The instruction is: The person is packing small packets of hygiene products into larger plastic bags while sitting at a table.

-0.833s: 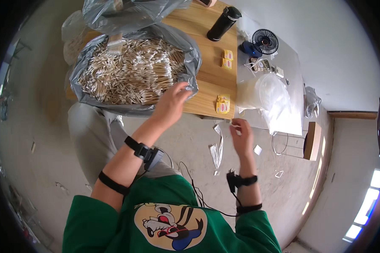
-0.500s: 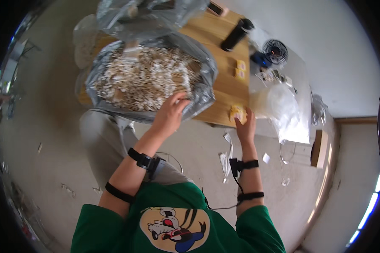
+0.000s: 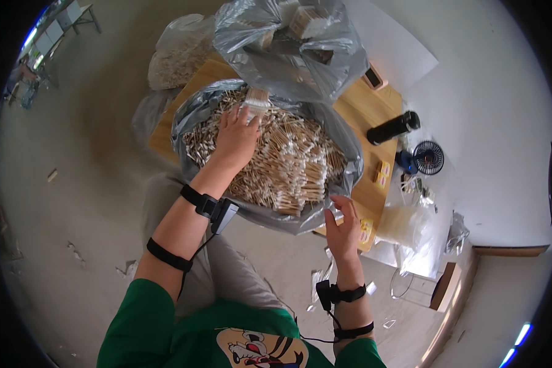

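Note:
A heap of loose cotton swabs (image 3: 288,147) with wooden sticks and white tips fills a grey plastic bag (image 3: 349,147) on the wooden table. Over the far left of this heap reaches my left hand (image 3: 238,138), fingers stretched and apart. Its fingertips are beside a pale rectangular bundle of swabs (image 3: 257,101); whether they touch it I cannot tell. My right hand (image 3: 343,230) is at the bag's near right edge, thumb and fingers apart with nothing between them. Just right of it lies a yellow packet (image 3: 365,230) on the table corner.
Behind the heap, a second grey bag (image 3: 288,67) holds swab bundles. A clear bag of swabs (image 3: 181,58) is at the far left. On the right are a phone (image 3: 373,78), a black bottle (image 3: 394,127), yellow boxes (image 3: 383,174), a small fan (image 3: 428,157) and clear plastic bags (image 3: 411,230).
My left hand has gone from the heap's near right side to its far left, by the bundle. My right hand has drawn left from the yellow packet. The view has shifted.

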Tool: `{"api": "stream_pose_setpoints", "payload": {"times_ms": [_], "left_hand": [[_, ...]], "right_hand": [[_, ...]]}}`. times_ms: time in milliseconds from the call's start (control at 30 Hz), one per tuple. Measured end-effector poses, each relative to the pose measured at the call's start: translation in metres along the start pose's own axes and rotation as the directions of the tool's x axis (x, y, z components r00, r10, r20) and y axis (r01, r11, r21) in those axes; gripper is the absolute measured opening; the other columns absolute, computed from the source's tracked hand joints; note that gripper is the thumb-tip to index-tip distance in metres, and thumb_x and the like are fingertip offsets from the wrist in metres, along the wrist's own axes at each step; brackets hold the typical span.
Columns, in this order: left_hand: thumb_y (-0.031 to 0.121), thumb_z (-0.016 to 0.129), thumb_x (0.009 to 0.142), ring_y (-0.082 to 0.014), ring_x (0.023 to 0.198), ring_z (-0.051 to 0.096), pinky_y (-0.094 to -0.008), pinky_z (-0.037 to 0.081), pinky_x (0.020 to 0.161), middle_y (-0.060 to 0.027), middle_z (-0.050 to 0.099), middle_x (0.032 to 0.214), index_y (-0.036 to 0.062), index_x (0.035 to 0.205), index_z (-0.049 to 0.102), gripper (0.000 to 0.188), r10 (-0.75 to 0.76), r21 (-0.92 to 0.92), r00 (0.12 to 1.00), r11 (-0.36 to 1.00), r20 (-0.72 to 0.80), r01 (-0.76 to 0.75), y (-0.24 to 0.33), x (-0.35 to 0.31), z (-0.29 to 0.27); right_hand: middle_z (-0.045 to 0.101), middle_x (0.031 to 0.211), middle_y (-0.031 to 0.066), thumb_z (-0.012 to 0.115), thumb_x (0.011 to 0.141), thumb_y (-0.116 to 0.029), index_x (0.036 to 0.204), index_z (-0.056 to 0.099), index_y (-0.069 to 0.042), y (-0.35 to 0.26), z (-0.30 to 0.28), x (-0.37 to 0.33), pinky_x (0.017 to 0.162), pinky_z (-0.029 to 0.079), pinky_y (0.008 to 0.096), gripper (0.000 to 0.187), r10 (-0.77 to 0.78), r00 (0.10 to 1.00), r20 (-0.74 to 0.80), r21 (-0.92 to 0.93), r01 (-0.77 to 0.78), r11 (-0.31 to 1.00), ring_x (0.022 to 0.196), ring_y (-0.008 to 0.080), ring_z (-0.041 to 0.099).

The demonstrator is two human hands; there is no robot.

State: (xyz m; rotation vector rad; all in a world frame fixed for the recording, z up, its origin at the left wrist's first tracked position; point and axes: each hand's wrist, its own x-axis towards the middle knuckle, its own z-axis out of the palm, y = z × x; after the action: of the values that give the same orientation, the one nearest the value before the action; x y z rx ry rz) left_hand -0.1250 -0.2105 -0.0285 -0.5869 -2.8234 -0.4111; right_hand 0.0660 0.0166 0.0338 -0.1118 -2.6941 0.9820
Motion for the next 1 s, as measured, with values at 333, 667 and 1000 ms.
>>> {"api": "stream_pose_setpoints", "payload": {"times_ms": [333, 667, 1000], "left_hand": [[0.024, 0.058, 0.085, -0.0301, 0.117, 0.045, -0.0493, 0.039, 0.091, -0.0104, 0.052, 0.118, 0.0091, 0.105, 0.058, 0.025, -0.111, -0.127, 0.991, 0.985, 0.07, 0.119, -0.043, -0.013, -0.011], [0.013, 0.059, 0.081, -0.0324, 0.097, 0.055, -0.0409, 0.048, 0.081, -0.0106, 0.055, 0.099, 0.0068, 0.097, 0.059, 0.018, -0.273, -0.168, 0.959, 0.944, 0.076, 0.282, -0.065, -0.008, -0.023], [0.012, 0.06, 0.081, -0.0311, 0.077, 0.059, -0.0361, 0.048, 0.065, -0.0124, 0.065, 0.091, 0.0018, 0.09, 0.062, 0.014, 0.056, -0.346, 0.99, 0.933, -0.131, -0.099, -0.021, -0.015, -0.06]], "right_hand": [[0.049, 0.118, 0.0196, 0.058, 0.083, -0.012, 0.11, 0.059, -0.015, -0.072, 0.105, 0.165, 0.081, 0.049, 0.0434, 0.027, -0.373, 0.844, 0.386, -0.095, 0.438, 0.894, 0.098, 0.0389, 0.057], [0.042, 0.126, 0.0227, 0.057, 0.085, -0.023, 0.116, 0.057, -0.017, -0.046, 0.18, 0.225, 0.09, 0.045, 0.0482, 0.031, -0.211, 0.863, 0.46, -0.364, 0.4, 0.841, 0.104, 0.0443, 0.052], [0.062, 0.101, 0.014, 0.059, 0.082, -0.003, 0.114, 0.059, -0.01, -0.059, 0.097, 0.127, 0.077, 0.048, 0.0315, 0.034, -0.087, 0.996, -0.036, -0.028, 0.086, 0.996, 0.091, 0.0237, 0.061]]}}
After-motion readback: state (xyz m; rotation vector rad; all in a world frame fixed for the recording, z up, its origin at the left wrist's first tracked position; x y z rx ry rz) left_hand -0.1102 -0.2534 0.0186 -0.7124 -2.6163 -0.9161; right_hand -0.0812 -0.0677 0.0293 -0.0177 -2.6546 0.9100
